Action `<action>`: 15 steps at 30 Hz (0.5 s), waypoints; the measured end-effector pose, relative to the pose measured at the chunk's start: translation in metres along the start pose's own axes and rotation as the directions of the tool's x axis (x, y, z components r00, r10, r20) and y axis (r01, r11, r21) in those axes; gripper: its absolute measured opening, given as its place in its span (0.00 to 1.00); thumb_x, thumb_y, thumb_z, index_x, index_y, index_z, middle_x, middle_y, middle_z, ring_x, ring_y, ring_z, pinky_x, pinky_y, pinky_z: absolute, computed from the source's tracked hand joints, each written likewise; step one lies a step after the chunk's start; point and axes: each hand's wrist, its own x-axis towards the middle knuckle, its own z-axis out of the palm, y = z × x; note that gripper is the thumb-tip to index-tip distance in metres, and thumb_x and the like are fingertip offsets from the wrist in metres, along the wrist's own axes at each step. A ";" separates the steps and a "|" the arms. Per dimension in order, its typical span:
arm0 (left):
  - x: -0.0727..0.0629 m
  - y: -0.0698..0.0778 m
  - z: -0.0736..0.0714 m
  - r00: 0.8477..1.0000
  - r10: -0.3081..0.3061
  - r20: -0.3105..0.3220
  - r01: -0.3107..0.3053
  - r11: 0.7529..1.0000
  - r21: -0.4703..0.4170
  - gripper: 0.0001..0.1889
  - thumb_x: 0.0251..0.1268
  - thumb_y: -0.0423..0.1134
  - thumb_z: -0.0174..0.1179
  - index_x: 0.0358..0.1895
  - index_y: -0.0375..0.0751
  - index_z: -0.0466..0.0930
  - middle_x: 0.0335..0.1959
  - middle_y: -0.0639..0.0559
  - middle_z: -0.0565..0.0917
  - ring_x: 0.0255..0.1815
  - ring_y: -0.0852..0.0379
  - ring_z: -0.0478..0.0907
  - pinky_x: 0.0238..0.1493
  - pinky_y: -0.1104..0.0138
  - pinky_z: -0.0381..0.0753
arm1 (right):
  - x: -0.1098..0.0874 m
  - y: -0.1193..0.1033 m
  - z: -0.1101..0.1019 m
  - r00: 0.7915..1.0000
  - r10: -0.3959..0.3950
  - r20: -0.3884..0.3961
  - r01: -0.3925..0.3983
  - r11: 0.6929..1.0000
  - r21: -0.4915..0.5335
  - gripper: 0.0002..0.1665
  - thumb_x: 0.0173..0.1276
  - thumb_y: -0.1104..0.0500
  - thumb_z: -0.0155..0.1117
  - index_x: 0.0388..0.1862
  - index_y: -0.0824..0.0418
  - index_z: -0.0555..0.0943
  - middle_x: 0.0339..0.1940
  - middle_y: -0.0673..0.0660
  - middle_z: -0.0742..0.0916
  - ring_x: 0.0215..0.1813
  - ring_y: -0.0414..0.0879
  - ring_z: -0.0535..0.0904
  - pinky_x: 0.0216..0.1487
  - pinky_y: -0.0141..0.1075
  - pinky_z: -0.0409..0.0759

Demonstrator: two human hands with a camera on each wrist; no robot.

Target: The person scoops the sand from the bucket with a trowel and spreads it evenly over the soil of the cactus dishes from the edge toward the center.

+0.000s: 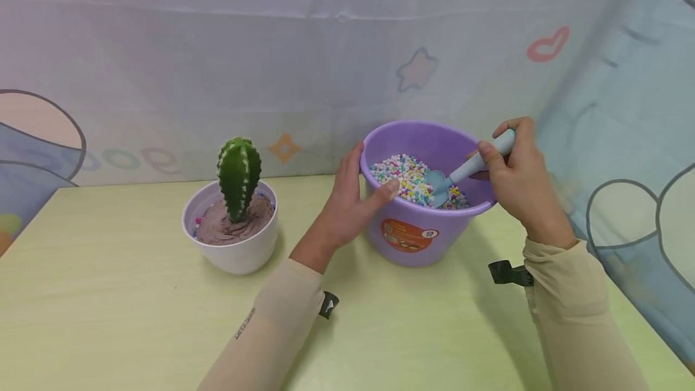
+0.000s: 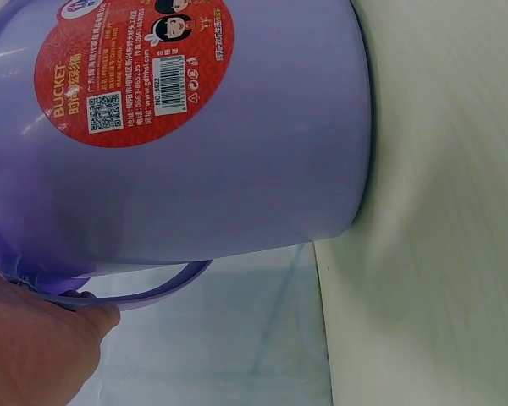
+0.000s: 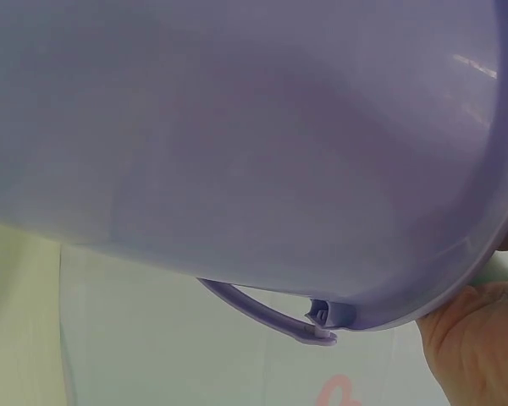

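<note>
A purple bucket (image 1: 415, 240) stands on the table, partly filled with small multicoloured pebbles (image 1: 404, 177). My left hand (image 1: 353, 207) grips its left rim, with the thumb over the near edge. In the left wrist view that hand (image 2: 42, 338) is beside the bucket's handle (image 2: 165, 288), below the red label (image 2: 135, 68). My right hand (image 1: 523, 180) holds a light blue scoop (image 1: 469, 166) by its handle at the right rim. The scoop's blade rests in the pebbles, its tip partly buried. Only part of the right hand (image 3: 483, 347) shows past the rim in the right wrist view.
Left of the bucket, a green cactus (image 1: 239, 180) stands in a white pot (image 1: 239, 255) with brown, clay-like filling (image 1: 222, 225) around its base. A printed cloth (image 1: 326, 77) hangs behind the pale table (image 1: 136, 318) and along its right side.
</note>
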 end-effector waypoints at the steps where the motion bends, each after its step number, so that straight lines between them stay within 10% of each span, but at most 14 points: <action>1: 0.000 0.000 0.000 1.000 0.004 0.000 -0.004 1.000 -0.003 0.50 0.63 0.61 0.56 0.79 0.41 0.42 0.76 0.46 0.50 0.73 0.52 0.50 0.70 0.49 0.54 | 0.000 0.000 0.000 1.000 0.001 0.001 -0.001 1.000 -0.002 0.13 0.79 0.55 0.46 0.50 0.61 0.57 0.43 0.69 0.84 0.38 0.40 0.85 0.42 0.34 0.82; 15: 0.000 0.000 0.000 1.000 0.009 -0.006 -0.010 1.000 -0.020 0.50 0.62 0.61 0.57 0.79 0.42 0.42 0.76 0.46 0.51 0.73 0.52 0.51 0.69 0.50 0.55 | 0.000 0.000 0.000 1.000 0.004 0.011 -0.004 1.000 -0.016 0.14 0.79 0.54 0.47 0.52 0.60 0.57 0.44 0.69 0.84 0.36 0.39 0.86 0.41 0.33 0.82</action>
